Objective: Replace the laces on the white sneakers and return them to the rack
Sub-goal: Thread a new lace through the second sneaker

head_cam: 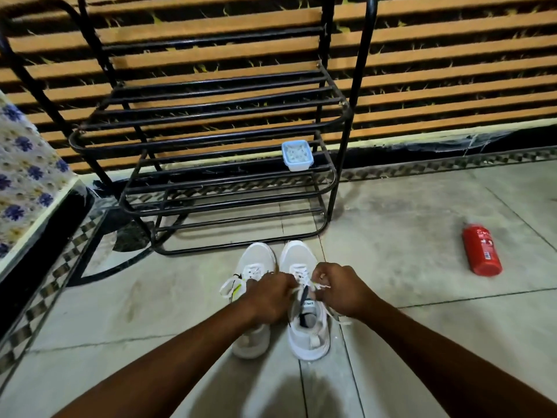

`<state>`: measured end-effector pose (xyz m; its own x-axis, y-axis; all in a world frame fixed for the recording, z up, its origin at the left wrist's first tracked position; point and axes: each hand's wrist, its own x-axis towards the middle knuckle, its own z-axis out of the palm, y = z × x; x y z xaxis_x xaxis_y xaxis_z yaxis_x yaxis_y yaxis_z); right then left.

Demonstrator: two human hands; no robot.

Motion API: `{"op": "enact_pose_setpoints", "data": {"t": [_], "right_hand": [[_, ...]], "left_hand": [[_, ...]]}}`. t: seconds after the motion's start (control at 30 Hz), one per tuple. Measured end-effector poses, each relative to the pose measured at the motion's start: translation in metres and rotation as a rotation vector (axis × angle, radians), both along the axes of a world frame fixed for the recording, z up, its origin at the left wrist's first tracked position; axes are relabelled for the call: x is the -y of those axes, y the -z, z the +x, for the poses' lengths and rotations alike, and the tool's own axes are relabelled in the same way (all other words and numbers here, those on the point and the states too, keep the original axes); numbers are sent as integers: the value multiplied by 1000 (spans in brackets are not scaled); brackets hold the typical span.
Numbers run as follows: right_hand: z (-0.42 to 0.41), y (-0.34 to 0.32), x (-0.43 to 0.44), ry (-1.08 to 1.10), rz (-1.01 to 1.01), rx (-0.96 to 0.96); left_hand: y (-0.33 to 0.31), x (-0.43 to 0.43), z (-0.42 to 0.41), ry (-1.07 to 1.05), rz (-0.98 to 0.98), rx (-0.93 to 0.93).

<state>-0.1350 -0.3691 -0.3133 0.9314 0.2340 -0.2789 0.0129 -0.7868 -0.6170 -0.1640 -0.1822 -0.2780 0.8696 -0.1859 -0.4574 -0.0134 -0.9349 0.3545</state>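
Note:
Two white sneakers stand side by side on the floor tiles, toes toward the black metal shoe rack (211,164). The left sneaker (254,260) is partly covered by my left forearm. The right sneaker (304,327) shows its open collar and dark tongue. My left hand (269,297) and my right hand (343,289) hover over the right sneaker's tongue, fingers curled, each pinching a strand of the white lace (321,286). A loose lace end trails off the shoe's right side.
A small blue-rimmed plastic container (297,155) sits on a lower shelf of the rack. A red bottle (481,253) lies on the floor at the right. A flower-patterned cloth (24,176) covers a ledge at the left. A slatted wooden wall stands behind the rack.

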Motion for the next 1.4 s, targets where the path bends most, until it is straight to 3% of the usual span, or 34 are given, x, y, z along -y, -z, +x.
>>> {"op": "enact_pose_setpoints", "data": {"t": [0.1, 0.2, 0.27, 0.37, 0.5, 0.67, 0.8, 0.93, 1.07, 1.13, 1.4], "right_hand": [[1, 12, 0, 36, -31, -52], [2, -1, 1, 100, 122, -17], [0, -16, 2, 155, 200, 29], [-11, -37, 3, 202, 380, 60], [-33, -53, 3, 145, 619, 23], [-40, -42, 3, 96, 680, 19], [-38, -27, -2, 44, 425, 140], [-31, -8, -18, -113, 152, 142], [-23, -2, -35, -270, -131, 52], [-23, -2, -43, -257, -122, 41], [-24, -3, -39, 177, 217, 95]], "left_hand": [[8, 3, -1, -36, 41, 220], [10, 5, 2, -111, -201, 384], [7, 11, 6, -227, -433, 278], [-3, 29, 13, -494, -733, -37], [-10, 39, 18, -673, -881, -261], [-18, 30, 20, -758, -839, -177], [-30, 9, 21, -693, -808, -10], [-23, -23, 21, -400, -373, 305], [-26, -35, 16, -391, -150, 370], [-27, -36, 13, -399, -150, 373], [-17, -35, 6, -401, -249, 324]]}}
